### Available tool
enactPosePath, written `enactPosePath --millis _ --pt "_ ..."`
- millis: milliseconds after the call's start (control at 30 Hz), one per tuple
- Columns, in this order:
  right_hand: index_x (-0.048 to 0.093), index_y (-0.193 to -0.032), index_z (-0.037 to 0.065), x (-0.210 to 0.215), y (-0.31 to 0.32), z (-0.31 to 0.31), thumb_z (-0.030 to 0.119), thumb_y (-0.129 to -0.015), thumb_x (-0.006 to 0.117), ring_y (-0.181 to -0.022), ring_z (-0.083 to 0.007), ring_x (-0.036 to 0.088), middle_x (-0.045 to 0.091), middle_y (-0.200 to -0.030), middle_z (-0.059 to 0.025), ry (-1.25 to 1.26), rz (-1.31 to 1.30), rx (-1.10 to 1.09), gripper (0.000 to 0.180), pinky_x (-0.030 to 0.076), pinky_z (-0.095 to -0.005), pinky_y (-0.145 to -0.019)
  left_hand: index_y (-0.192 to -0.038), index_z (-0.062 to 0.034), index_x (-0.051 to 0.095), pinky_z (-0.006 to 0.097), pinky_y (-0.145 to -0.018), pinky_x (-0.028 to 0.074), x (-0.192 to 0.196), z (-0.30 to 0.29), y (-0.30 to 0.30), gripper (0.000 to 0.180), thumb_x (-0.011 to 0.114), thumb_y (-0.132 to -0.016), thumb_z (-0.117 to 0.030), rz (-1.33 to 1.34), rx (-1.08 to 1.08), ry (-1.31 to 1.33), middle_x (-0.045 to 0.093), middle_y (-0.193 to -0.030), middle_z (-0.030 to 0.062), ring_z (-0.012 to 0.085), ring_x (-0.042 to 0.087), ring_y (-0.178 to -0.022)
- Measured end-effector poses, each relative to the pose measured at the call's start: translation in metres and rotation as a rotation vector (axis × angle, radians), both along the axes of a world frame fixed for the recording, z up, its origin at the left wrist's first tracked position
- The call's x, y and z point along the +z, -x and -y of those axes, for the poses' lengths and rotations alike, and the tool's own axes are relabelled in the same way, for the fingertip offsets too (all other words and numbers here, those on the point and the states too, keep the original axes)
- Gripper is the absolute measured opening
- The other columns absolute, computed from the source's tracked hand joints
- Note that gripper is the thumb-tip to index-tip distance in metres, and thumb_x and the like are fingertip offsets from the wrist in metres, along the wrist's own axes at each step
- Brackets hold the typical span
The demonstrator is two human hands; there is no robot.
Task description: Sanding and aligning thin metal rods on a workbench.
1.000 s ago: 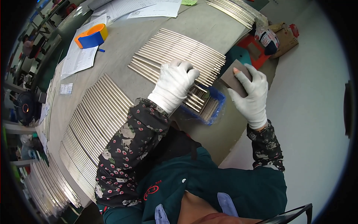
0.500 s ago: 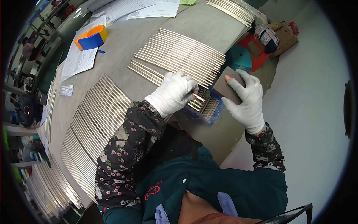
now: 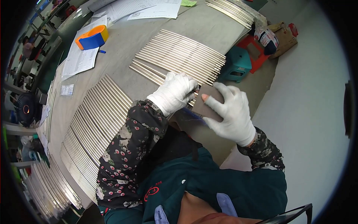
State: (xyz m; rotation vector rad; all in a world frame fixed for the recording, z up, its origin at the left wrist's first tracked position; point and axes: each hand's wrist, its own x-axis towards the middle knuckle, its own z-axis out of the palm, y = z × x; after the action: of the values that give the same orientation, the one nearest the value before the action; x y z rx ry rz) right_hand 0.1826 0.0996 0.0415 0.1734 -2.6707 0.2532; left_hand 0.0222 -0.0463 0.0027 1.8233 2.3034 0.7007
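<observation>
My left hand [image 3: 174, 92], in a white glove, is closed over the ends of a few thin silvery metal rods [image 3: 147, 72] at the table's right edge. In my right hand [image 3: 235, 116], gloved with a bare thumb tip showing, is a flat brownish-grey rectangular pad [image 3: 209, 106]; its kind is not clear. The pad lies right beside the rod ends at my left fingers; whether it touches them I cannot tell. Beyond, a neat row of rods [image 3: 181, 54] lies flat. Under the pad, a blue plastic-lined container [image 3: 194, 116] is mostly hidden.
A wide row of rods [image 3: 97, 119] covers the table's left part. Another bundle [image 3: 231, 13] lies at the far edge. An orange-and-blue ring [image 3: 91, 37] sits on paper sheets [image 3: 80, 61]. Teal [image 3: 238, 61] and red [image 3: 257, 54] stools stand right of the table, near a white wall [image 3: 309, 104].
My right hand has moved left with the pad, bringing it against or over the rod ends and covering the container. My left hand stays almost in place.
</observation>
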Motion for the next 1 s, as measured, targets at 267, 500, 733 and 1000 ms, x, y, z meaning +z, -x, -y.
enactPosePath --millis 267,500,733,1000 --pt "0.067 -0.106 0.014 0.005 0.003 0.002 0.025 -0.063 0.076 -0.095 -0.0295 0.056 0.057 -0.112 -0.0149 -0.026 0.037 0.065 0.046 0.043 -0.0401 -0.071 -0.084 -0.0086 0.059 0.039 -0.070 0.042 0.000 -0.002 0.000 0.013 0.069 -0.077 -0.014 -0.014 0.010 -0.044 0.059 -0.078 0.0068 0.0288 0.058 -0.080" --pt "0.068 -0.105 0.014 0.006 0.008 -0.012 0.024 -0.062 0.077 -0.094 -0.0292 0.055 0.056 -0.113 -0.0142 -0.039 -0.061 0.025 0.045 0.042 -0.0403 -0.072 -0.082 -0.0072 0.059 0.041 -0.071 0.045 0.000 -0.003 0.001 0.012 0.068 -0.076 -0.013 0.021 0.013 -0.069 0.060 -0.077 0.0079 0.0281 0.059 -0.080" --pt "0.066 -0.110 0.016 0.005 0.012 -0.025 0.026 -0.062 0.077 -0.097 -0.0305 0.056 0.055 -0.116 -0.0164 -0.129 -0.099 -0.156 0.050 0.042 -0.0407 -0.074 -0.082 -0.0063 0.060 0.041 -0.067 0.046 -0.006 -0.006 0.005 0.010 0.067 -0.079 -0.013 -0.022 -0.038 -0.142 0.060 -0.077 0.0069 0.0289 0.059 -0.079" --pt "0.065 -0.110 0.014 0.002 0.015 -0.039 0.020 -0.059 0.078 -0.100 -0.0319 0.053 0.056 -0.118 -0.0142 -0.126 -0.152 -0.248 0.053 0.045 -0.0419 -0.082 -0.084 -0.0093 0.062 0.039 -0.071 0.045 -0.007 -0.004 0.003 0.013 0.069 -0.079 -0.019 -0.034 -0.014 -0.124 0.061 -0.079 0.0038 0.0259 0.058 -0.081"
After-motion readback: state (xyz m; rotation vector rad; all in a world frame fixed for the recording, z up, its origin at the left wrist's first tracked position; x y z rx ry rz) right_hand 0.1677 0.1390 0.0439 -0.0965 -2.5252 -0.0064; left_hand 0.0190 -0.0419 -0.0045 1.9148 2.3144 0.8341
